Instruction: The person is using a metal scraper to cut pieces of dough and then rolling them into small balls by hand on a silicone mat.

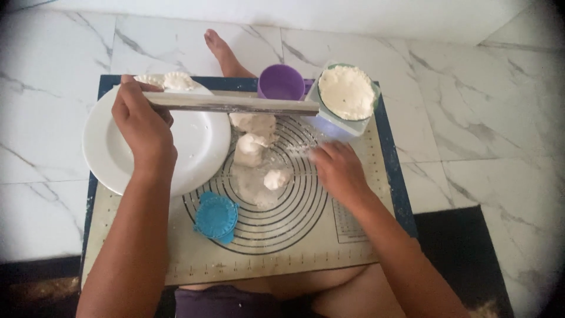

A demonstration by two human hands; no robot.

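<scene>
My left hand (143, 126) grips one end of a long metal rolling pin (235, 104), held level above the white plate (200, 147) and the mat. My right hand (336, 171) lies palm down on the beige silicone baking mat (282, 247), fingers spread and blurred over a dusting of flour. Several pale dough lumps (253, 141) rest on the mat's ring markings between my hands. A blue round dumpling press (216, 217) lies closed near the front of the rings. Two shaped dumplings (170, 80) sit on the plate's far rim.
A purple cup (281, 81) stands at the mat's far edge. Beside it a container (347, 93) holds white flour or dough. A bare foot (222, 52) rests on the white marble floor beyond the mat. My legs lie at the near edge.
</scene>
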